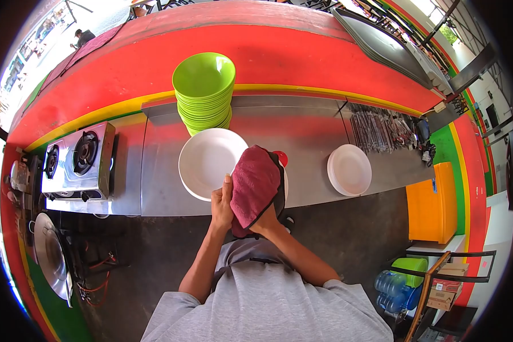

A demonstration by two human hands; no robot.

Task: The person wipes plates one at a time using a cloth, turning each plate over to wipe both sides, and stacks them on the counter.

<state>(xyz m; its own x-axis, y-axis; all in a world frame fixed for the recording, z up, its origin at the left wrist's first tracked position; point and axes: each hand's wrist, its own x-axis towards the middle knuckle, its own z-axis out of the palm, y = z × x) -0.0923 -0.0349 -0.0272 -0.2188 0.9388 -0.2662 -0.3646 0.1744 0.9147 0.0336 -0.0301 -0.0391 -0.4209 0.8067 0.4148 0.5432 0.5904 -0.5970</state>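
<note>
My left hand [223,204] grips the near right rim of a white bowl [212,162], thumb up at its edge. A dark red cloth [255,185] with a black border hangs over my right hand [265,221], whose fingers are hidden beneath it. The cloth overlaps the right side of the bowl. Just behind the bowl rises a tall stack of green bowls [205,85]. Part of a red object [281,158] and a pale rim show to the right of the cloth. Farther right, a small stack of white plates [350,170] lies on the metal counter [308,165].
A two-burner stove [78,162] stands on the left, with a large metal wok [52,256] below it. Bundled utensils [382,129] lie at the counter's right end. Metal trays [382,45] rest on the red ledge [302,54]. An orange box [431,206] is at the right.
</note>
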